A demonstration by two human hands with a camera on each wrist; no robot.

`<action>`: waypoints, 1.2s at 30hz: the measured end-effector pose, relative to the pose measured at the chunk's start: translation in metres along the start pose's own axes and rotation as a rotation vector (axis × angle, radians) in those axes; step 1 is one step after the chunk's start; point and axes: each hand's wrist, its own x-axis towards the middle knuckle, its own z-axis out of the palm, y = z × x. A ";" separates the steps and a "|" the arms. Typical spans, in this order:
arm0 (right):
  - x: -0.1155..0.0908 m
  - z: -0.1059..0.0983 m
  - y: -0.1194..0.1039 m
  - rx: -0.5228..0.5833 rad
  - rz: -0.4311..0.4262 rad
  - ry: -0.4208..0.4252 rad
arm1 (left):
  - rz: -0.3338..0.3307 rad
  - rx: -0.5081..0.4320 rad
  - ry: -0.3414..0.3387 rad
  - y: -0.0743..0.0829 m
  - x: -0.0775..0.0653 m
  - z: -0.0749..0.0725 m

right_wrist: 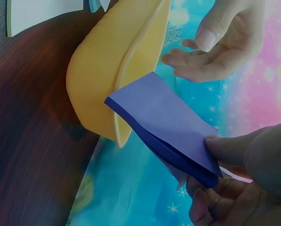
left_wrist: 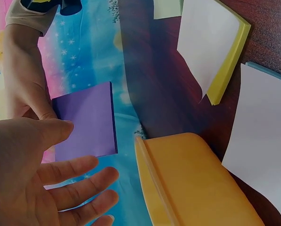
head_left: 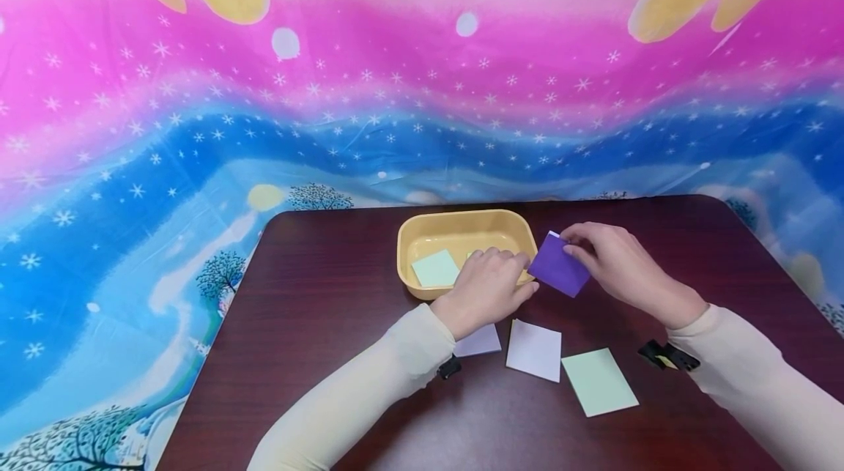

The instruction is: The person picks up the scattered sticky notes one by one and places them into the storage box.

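Note:
My right hand (head_left: 609, 258) pinches a purple sticky-note pad (head_left: 559, 266) by its edge beside the tray's right end. The right wrist view shows the thumb on top of the pad (right_wrist: 164, 122) and fingers beneath, with its sheets slightly parted. Over the front right of a yellow plastic tray (head_left: 412, 233), my left hand (head_left: 488, 288) has loosely extended fingers near the pad and holds nothing. A pale green pad (head_left: 435, 269) lies inside the tray; the left hand hides part of the interior.
In front of the tray lie a whitish pad (head_left: 535, 352), a pale green pad (head_left: 600, 382) and a lilac pad (head_left: 480, 341), partly covered by the left wrist. The dark wooden table (head_left: 316, 310) ends at a patterned cloth backdrop (head_left: 422, 90).

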 end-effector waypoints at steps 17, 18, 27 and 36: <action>0.007 0.007 -0.010 0.043 0.000 0.003 | -0.042 -0.026 0.016 -0.013 -0.002 0.000; 0.007 0.007 -0.010 0.046 -0.002 0.005 | -0.044 -0.029 0.013 -0.013 -0.003 0.000; 0.012 0.010 -0.009 0.047 -0.007 -0.001 | -0.057 -0.016 0.021 -0.017 -0.004 -0.002; 0.018 0.012 -0.008 0.059 0.005 0.001 | -0.069 -0.026 0.020 -0.024 -0.004 -0.002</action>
